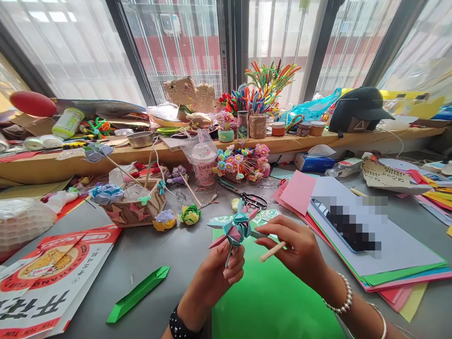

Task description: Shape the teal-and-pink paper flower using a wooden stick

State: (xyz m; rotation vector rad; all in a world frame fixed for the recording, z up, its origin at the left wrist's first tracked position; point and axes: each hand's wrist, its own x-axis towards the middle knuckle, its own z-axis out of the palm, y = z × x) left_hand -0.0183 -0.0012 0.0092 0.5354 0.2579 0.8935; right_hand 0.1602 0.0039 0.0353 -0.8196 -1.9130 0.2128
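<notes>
My left hand (221, 273) is closed around the base of a folded paper flower (235, 227) in teal and pink, held upright above the green sheet (268, 301). My right hand (296, 249) pinches a thin wooden stick (271, 252) whose far end reaches the flower's petals. A folded green paper strip (137, 293) lies on the grey table to the left of my left wrist.
Black scissors (252, 200) lie just beyond the flower. A stack of coloured paper with a phone (344, 226) on it sits to the right. A woven basket (136, 207) of paper flowers, small paper flowers (190, 214) and a printed bag (45, 278) are on the left. The window ledge (226, 146) is crowded with craft items.
</notes>
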